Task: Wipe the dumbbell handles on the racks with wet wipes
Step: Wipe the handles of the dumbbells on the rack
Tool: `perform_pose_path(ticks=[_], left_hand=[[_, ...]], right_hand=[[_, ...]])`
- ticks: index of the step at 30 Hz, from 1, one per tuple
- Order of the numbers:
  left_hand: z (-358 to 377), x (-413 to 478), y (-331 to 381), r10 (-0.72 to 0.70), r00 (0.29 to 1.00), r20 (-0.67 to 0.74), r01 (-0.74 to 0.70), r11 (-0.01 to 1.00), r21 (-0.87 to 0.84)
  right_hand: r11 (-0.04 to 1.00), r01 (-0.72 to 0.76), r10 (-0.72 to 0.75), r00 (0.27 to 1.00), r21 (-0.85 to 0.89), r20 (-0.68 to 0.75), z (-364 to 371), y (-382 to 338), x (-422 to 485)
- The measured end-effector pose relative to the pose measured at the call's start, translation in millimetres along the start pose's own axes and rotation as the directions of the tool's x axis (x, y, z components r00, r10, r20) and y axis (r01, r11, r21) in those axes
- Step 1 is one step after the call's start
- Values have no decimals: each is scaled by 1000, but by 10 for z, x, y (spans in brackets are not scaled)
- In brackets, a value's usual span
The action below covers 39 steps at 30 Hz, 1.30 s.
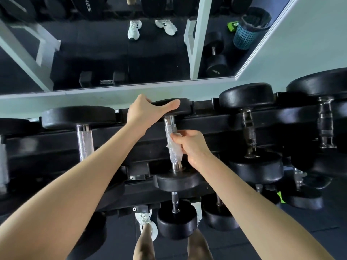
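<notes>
A black dumbbell lies on the top tier of the rack [116, 152], its knurled chrome handle [170, 131] pointing toward me. My right hand [189, 145] grips the lower half of that handle with a white wet wipe [175, 149] wrapped under the fingers. My left hand [148, 111] rests on the dumbbell's far rubber head [185, 106], thumb lying along its top, fingers hidden behind it. The near head [178, 180] sits below my right wrist.
More dumbbells flank it: one with a chrome handle [85, 141] to the left, two darker-handled ones [248, 132] to the right. Lower tiers hold further dumbbells [176, 220]. A wall mirror [112, 53] behind the rack reflects shoes and a blue bin [246, 32].
</notes>
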<state>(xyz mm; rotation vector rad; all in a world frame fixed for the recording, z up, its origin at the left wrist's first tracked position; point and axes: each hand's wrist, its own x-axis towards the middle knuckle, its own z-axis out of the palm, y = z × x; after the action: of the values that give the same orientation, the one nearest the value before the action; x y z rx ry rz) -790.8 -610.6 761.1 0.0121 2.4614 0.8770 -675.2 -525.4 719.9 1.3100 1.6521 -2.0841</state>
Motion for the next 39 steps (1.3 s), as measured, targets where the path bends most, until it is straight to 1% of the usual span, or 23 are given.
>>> perform_pose_path(ticks=[2,3,4,5,6,7,8,11,14,16,19,21,24,25,28,30,32,35,37,39], left_hand=[[-53,29,-53,33,999,38,-30,998,-60],[-94,42,-61,52,997,52,-50,998,-33],[-148,55,-47,84,995,53,-87,994,68],[-209,71,-15,123,992,34,-128,965,229],[-279,81,36,172,985,17,-167,915,368],[-344,90,67,216,976,14,-200,874,442],[-387,101,68,237,971,37,-228,858,460],[-406,104,-18,269,960,72,-275,877,395],[-350,112,-38,305,951,57,-301,864,404],[-350,112,-13,311,949,50,-305,865,398],[-353,106,-49,308,950,50,-303,877,373],[-326,114,-64,311,950,38,-302,878,371],[-305,110,-61,328,944,16,-312,879,361],[-302,103,-67,336,942,6,-317,881,352],[-295,70,-85,350,937,0,-331,886,325],[-285,42,-97,345,938,-28,-321,898,302],[-256,17,-124,324,945,-47,-303,919,251],[-195,-31,-200,222,975,13,-222,972,81],[-170,-31,-232,188,982,22,-187,982,-19],[-154,-25,-212,195,981,-13,-196,978,-76]], right_hand=[[1000,26,-26,999,-16,-31,-7,-60,0],[999,39,-40,998,-21,-45,7,-65,-14],[998,56,-58,996,-43,-60,45,-54,-38],[993,79,-85,994,-86,-73,93,-31,-66],[986,103,-115,989,-128,-92,146,-5,-90],[978,126,-145,983,-166,-113,203,25,-95],[971,137,-166,977,-198,-135,255,19,-90],[956,170,-223,950,-239,-219,382,-172,84],[951,145,-220,938,-271,-267,415,-186,151],[955,109,-180,952,-275,-249,334,47,1],[914,63,-138,977,-400,-160,202,320,-224],[890,59,-157,971,-453,-182,222,161,-109],[854,153,-285,937,-497,-203,349,-182,105],[852,168,-301,932,-496,-201,379,-243,142],[828,149,-287,941,-541,-180,330,-128,29],[799,79,-228,957,-596,-179,253,52,-96],[745,37,-197,966,-666,-167,197,146,-168],[706,33,-196,969,-708,-150,165,127,-197],[711,35,-208,964,-702,-163,177,156,-215],[763,37,-231,948,-645,-219,201,236,-220]])
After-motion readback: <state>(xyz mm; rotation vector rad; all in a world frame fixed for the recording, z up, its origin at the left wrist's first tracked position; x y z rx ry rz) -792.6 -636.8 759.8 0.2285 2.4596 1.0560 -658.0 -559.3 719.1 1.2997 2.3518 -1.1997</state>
